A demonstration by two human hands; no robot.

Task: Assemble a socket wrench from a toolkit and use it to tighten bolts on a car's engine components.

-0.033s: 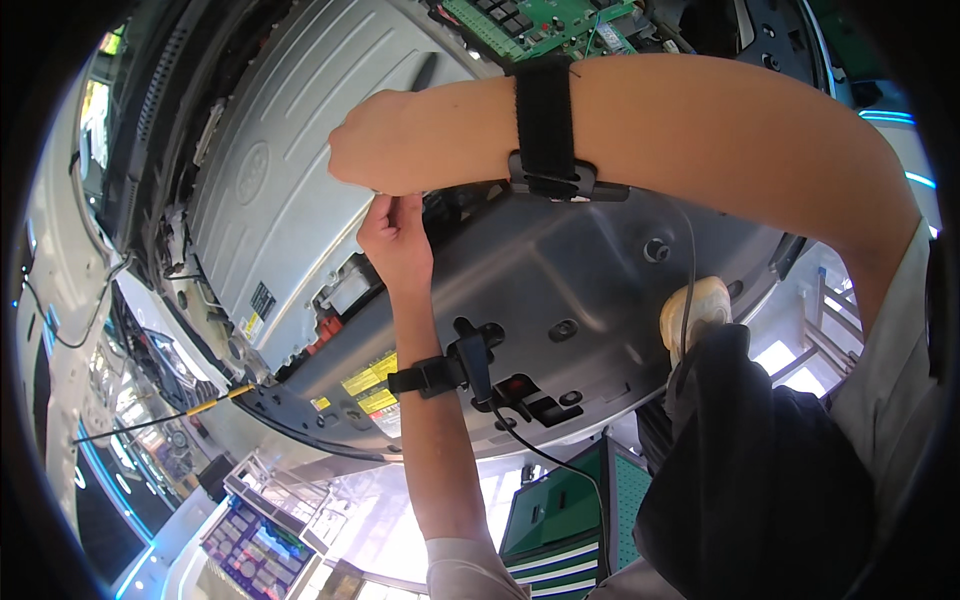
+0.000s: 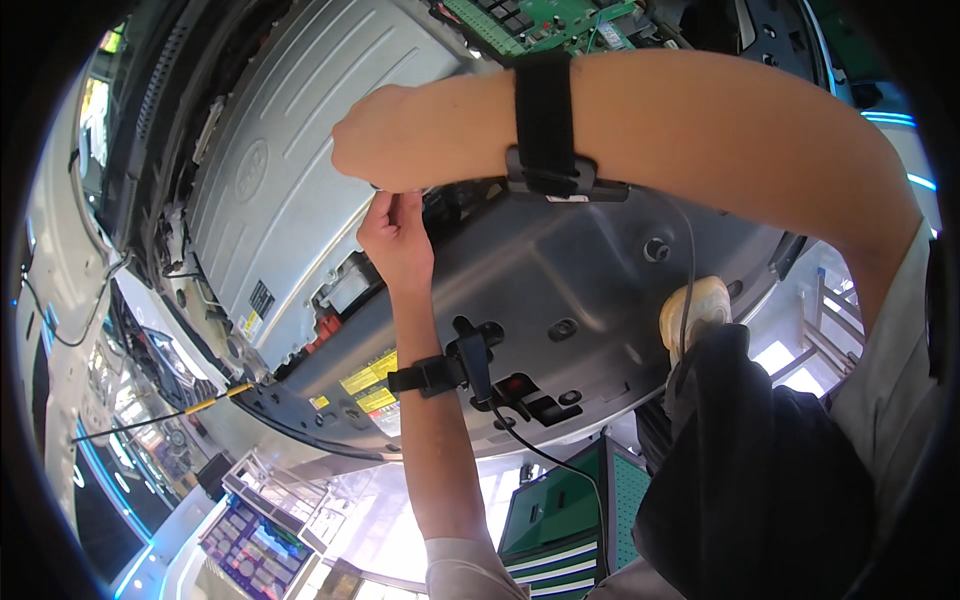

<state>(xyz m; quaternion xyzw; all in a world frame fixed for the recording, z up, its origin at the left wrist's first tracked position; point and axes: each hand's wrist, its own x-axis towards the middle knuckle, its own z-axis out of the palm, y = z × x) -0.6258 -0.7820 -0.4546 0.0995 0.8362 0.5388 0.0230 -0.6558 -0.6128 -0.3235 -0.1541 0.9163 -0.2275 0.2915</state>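
Note:
My right arm reaches in from the right, and my right hand (image 2: 385,137) is curled like a fist above the lower edge of a ribbed silver metal cover (image 2: 300,130). Its fingertips are hidden behind the hand. Directly below, my left hand (image 2: 398,240) comes up from the lower edge with thumb and fingers pinched together, its fingertips meeting the underside of the right hand. A small dark edge shows where the two hands meet, too little of it to name. Black straps with small devices circle both wrists. A dark grey panel (image 2: 620,265) lies under the forearms.
Beyond the right forearm sits a green circuit board (image 2: 560,28). Orange connectors (image 2: 326,328) and yellow labels (image 2: 370,383) lie left of my left wrist. A thin rod (image 2: 160,421) crosses at left. Cables hang from both wrists. A green cabinet (image 2: 550,510) stands below.
My right hand and forearm have shifted very slightly up and to the right. The left hand stays in place.

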